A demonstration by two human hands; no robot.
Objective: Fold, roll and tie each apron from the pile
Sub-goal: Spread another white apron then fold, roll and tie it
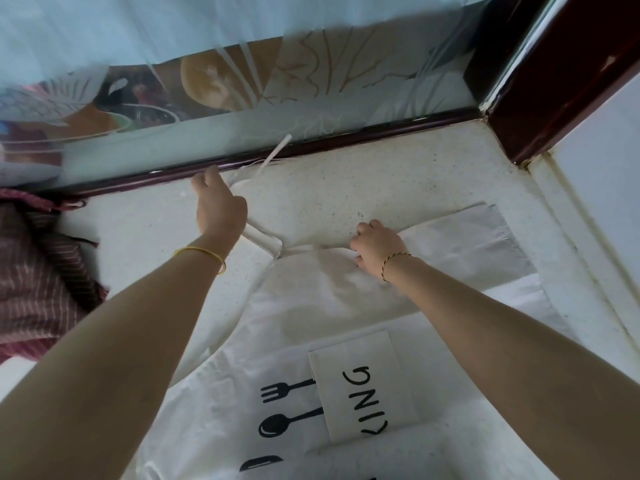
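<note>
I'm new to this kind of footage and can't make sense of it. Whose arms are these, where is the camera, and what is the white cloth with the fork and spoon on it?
There is no machine here: the one picture comes from a camera worn on a person's head, looking down along both bare arms. On the speckled white counter lies a white apron, printed with a black fork, spoon and letters. The left hand reaches toward the far edge, where the apron's strap runs; whether it has a grip on it I cannot tell. The right hand has its fingers curled into the apron's upper edge. At the left lies a dark red striped cloth.
</note>
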